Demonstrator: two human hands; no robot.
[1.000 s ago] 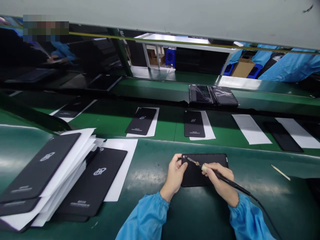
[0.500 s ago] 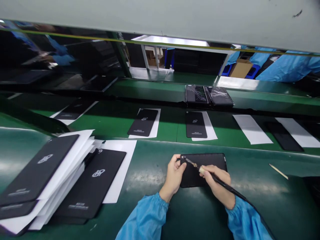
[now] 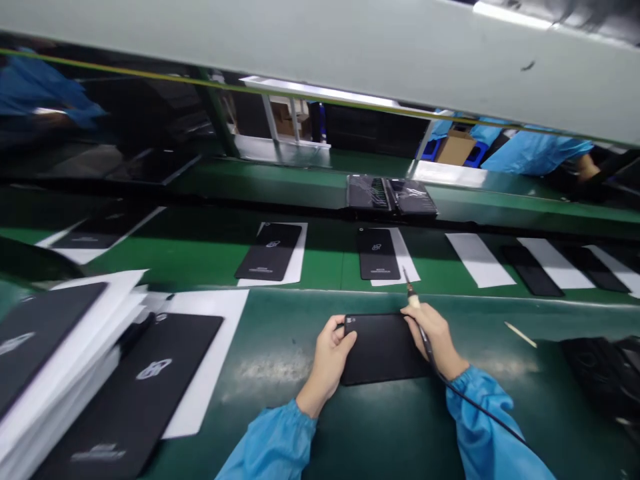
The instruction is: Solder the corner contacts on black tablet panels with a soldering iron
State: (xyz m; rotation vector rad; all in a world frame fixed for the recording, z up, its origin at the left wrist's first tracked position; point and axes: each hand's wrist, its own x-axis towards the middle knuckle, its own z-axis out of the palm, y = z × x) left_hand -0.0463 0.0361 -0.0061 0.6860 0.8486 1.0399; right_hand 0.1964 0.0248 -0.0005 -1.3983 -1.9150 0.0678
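A black tablet back cover (image 3: 383, 347) lies flat on the green bench in front of me. My left hand (image 3: 330, 353) grips its left edge, fingers curled over the corner. My right hand (image 3: 433, 333) rests on the cover's right end and is closed round a corded soldering iron (image 3: 413, 297). The iron's tip points up and away, off the cover. Both my sleeves are blue.
A stack of black covers and white sheets (image 3: 75, 360) fills the left of the bench. More covers on white sheets (image 3: 273, 252) ride the green conveyor beyond. A thin stick (image 3: 520, 333) lies to the right. A black object (image 3: 600, 373) sits at far right. People in blue work across.
My right hand swung the iron's tip off the cover's top-left corner and up toward the conveyor. The hand now sits at the cover's right end. The camera shifted right.
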